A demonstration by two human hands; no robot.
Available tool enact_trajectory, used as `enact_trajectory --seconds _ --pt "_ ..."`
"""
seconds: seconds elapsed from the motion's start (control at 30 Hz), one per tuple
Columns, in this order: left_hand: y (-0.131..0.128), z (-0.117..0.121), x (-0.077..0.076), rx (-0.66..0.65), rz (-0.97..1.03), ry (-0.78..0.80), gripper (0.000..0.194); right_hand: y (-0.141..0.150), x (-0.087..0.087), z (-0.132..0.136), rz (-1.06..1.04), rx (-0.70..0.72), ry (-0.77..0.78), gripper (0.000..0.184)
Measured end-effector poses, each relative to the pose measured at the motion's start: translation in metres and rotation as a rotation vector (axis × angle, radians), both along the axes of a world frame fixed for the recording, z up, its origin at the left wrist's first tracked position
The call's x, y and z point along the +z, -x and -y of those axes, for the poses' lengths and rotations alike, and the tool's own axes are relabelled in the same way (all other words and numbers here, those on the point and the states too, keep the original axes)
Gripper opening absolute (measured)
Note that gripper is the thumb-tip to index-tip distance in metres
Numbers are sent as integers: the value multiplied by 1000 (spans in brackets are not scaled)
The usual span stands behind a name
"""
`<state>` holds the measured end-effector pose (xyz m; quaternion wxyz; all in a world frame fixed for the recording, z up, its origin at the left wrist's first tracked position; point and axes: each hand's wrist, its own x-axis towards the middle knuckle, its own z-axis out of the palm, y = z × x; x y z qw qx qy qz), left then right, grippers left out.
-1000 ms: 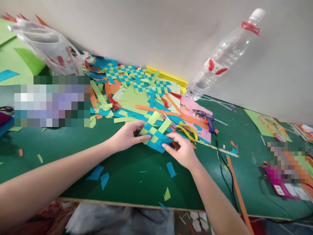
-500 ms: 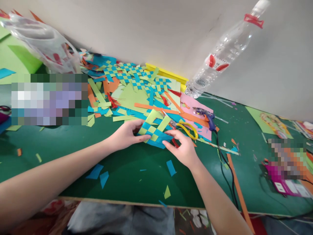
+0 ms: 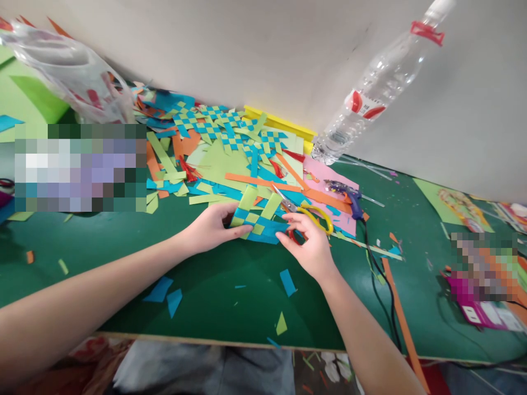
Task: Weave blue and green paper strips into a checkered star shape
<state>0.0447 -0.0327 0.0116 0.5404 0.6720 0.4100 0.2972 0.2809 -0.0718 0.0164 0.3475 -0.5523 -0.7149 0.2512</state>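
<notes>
A woven piece of blue and light green paper strips (image 3: 256, 222) is held between my two hands above the green table. My left hand (image 3: 216, 226) grips its left side, thumb on the front and fingers behind. At the right end, my right hand (image 3: 308, 241) pinches the blue strips between thumb and fingers. Two green strip ends stick up from the weave. Just behind my right hand lie scissors (image 3: 315, 216) with yellow and red handles, blades pointing up and left; the hand partly covers them.
Finished-looking woven pieces (image 3: 209, 123) and loose strips pile up against the wall. A glue gun (image 3: 349, 197) with a black cord lies on pink paper (image 3: 325, 173). A plastic bottle (image 3: 370, 88) leans at the back right. A plastic-lined container (image 3: 78, 71) stands at the left, and paper scraps (image 3: 289, 282) lie in front.
The woven piece has tilted a little and its blue strips now run more level. My right hand has shifted slightly, and my left hand keeps its hold.
</notes>
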Motion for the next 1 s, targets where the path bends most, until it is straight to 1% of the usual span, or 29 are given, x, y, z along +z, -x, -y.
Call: enact_trajectory --seconds 0.2,0.37,0.57,0.67,1.0 --pt "0 0 0 6 17 17 34 0 -1 0 -37 -21 -44 27" --pt "-1 -1 -3 14 16 17 35 0 -3 1 -77 -37 -17 26" --pt "0 -1 -5 56 -6 21 34 0 -6 0 -151 -70 -2 22" --pt "1 -1 -6 61 -4 22 33 0 -6 0 -192 -63 -2 21" --pt "1 -2 -7 44 -1 20 36 -1 -5 1 -95 -28 -68 18"
